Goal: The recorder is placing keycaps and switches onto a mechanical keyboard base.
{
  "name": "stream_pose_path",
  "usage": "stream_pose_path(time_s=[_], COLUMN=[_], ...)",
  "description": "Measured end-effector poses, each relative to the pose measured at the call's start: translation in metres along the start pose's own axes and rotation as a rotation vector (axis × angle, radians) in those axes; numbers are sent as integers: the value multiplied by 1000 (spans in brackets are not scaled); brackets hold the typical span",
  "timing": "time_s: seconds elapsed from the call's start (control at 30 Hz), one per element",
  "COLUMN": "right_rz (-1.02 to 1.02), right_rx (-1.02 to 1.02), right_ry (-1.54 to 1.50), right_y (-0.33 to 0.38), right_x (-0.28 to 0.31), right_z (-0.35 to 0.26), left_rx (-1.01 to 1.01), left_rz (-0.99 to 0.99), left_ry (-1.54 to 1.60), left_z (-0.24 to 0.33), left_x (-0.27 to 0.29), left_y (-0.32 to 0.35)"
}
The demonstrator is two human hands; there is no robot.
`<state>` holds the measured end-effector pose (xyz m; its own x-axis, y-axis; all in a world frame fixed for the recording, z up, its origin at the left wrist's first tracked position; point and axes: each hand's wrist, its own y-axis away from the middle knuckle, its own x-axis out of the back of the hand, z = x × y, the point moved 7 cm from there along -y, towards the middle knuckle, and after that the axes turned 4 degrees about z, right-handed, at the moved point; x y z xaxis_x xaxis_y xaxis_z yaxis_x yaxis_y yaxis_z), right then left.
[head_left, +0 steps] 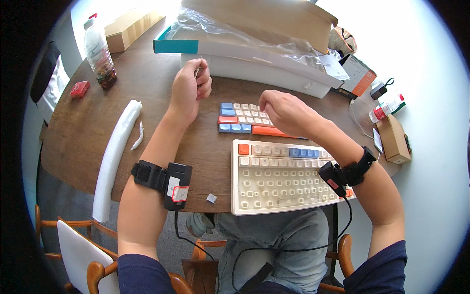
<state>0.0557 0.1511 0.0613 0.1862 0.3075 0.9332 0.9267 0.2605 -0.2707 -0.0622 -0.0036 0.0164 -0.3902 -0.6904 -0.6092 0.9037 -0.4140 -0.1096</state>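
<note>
A cream keyboard (279, 183) lies at the table's near edge. Its upper two rows carry keycaps, while bare switch sockets show over most of the lower rows. Beyond it, blue, cream and orange loose keycaps (235, 120) are laid out in rows. My left hand (192, 88) is raised near the big box, fingers closed round a thin metal tool (197, 72) whose kind I cannot make out. Over the right part of the loose keycaps, my right hand (289, 111) is closed with its fingertips bent down; whatever it may hold is hidden.
A large open box (254, 73) with clear plastic stands at the back. To the left are a bottle (99, 56), a small red box (80, 89) and a white foam strip (116, 157). A desk calendar (356, 76), another bottle (387, 109) and a cardboard box (393, 139) stand right.
</note>
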Motion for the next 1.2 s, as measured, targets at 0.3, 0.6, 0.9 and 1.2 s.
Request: stream_pose_path(time_s=[0.3, 0.6, 0.9, 1.2], right_rz=[-262, -358, -415, -370], right_rx=[-156, -160, -181, -115], right_ry=[76, 116, 104, 116], right_y=[1, -5, -10, -9], right_x=[-3, -7, -13, -17], right_z=[6, 4, 2, 7], left_rx=[-14, 1, -19, -4], left_rz=[9, 9, 34, 29], left_ry=[-12, -39, -86, -79], left_z=[0, 1, 2, 2], left_x=[0, -2, -1, -4], left_y=[0, 1, 3, 3])
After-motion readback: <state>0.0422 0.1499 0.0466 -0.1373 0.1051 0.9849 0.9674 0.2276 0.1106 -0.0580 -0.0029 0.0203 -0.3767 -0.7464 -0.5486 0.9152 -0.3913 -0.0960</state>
